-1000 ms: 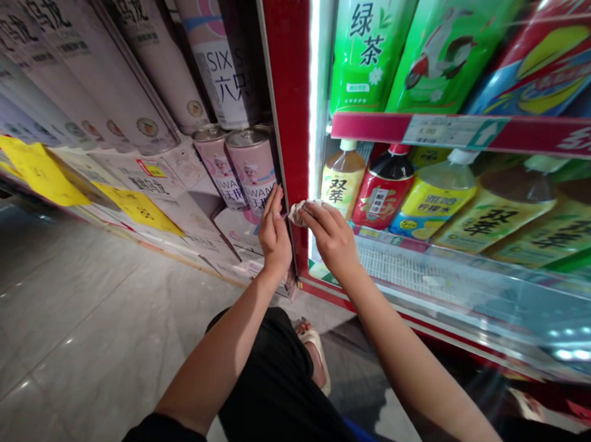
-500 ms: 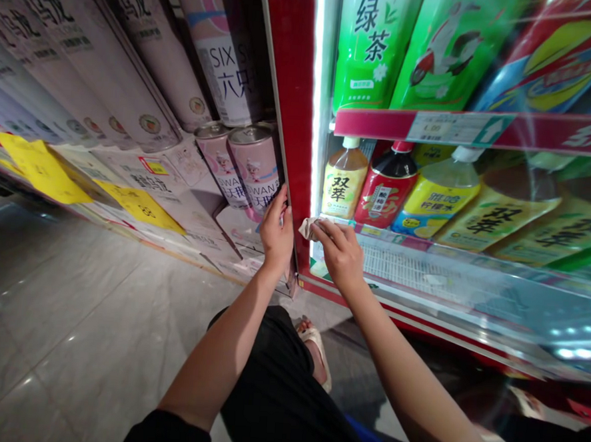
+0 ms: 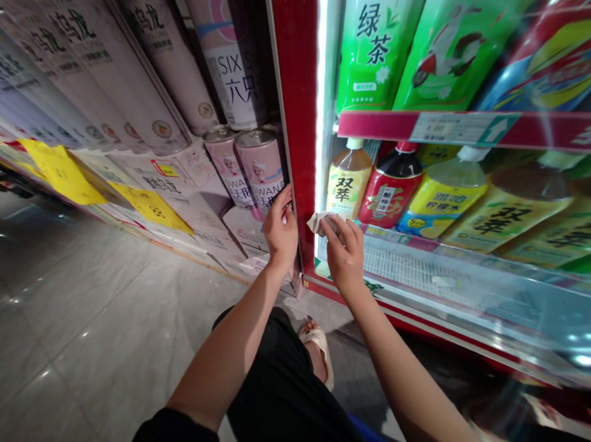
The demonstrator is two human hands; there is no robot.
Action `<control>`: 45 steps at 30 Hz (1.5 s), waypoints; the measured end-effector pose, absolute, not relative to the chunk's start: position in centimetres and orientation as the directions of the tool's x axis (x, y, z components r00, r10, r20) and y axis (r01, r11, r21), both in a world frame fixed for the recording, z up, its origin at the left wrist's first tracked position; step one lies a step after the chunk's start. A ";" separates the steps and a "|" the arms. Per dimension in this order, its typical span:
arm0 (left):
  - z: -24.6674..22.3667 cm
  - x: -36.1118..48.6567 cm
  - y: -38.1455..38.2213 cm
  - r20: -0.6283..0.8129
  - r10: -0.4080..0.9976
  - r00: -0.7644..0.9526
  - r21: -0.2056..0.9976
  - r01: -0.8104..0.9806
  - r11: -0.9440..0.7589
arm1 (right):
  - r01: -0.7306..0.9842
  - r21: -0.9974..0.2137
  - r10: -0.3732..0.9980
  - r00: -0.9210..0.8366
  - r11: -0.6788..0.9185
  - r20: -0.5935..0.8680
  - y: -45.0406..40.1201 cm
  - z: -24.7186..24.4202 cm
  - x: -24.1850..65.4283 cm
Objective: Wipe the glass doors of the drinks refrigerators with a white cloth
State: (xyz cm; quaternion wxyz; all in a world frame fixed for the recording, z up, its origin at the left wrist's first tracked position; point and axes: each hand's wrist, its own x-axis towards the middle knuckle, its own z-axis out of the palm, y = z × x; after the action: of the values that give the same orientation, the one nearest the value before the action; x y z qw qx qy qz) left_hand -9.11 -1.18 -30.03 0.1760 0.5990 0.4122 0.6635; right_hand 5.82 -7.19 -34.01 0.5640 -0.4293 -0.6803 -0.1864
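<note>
- Leftmost, at 9 o'clock, yellow paper tags (image 3: 61,173) sit along the shelf front, above a grey stone floor (image 3: 69,320) that fills 8 o'clock.
- At 10 to 11 o'clock, tall printed cans (image 3: 135,58) lie tilted in rows, with two pink cans (image 3: 261,165) just above the left hand.
- Near the centre, the left hand (image 3: 281,230) has its fingers together and curled, tips at the edge of the red door frame (image 3: 298,94); whether it grips, I cannot tell.
- Just beside it, the right hand (image 3: 341,254) pinches a crumpled white wipe (image 3: 323,223) between thumb and fingers, against the glass right of the frame.
- At 1 to 3 o'clock, bottled drinks (image 3: 392,187) stand behind the glass, below a red price strip (image 3: 461,128).
</note>
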 end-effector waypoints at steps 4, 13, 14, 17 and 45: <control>-30.2 -9.1 -1.3 0.689 0.691 -0.220 0.720 0.310 -0.620 | 0.798 -0.247 0.452 -0.035 0.549 0.891 -7.4 -34.7 5.5; -30.3 -9.1 -1.0 0.772 0.607 -0.187 0.624 0.403 -0.670 | 0.779 -0.125 0.385 -0.157 0.614 0.909 -6.9 -34.2 7.0; -30.3 -9.1 -1.0 0.780 0.598 -0.185 0.613 0.418 -0.670 | 0.787 -0.114 0.380 -0.161 0.606 0.911 -7.0 -34.3 7.3; -30.5 -9.2 -1.0 0.798 0.576 -0.176 0.583 0.465 -0.666 | 0.819 -0.121 0.354 -0.105 0.561 0.929 -7.2 -33.9 7.6; -30.6 -10.2 -1.2 0.721 0.678 -0.145 0.658 0.452 -0.603 | 0.795 -0.204 0.555 -0.191 0.571 0.809 -7.9 -36.0 5.6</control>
State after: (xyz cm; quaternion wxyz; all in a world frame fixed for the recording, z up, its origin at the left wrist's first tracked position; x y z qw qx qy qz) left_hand -10.23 -1.20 -30.64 0.0914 0.6475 0.4360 0.6183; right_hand 5.64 -7.85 -36.00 0.4555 -0.4440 -0.7603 -0.1315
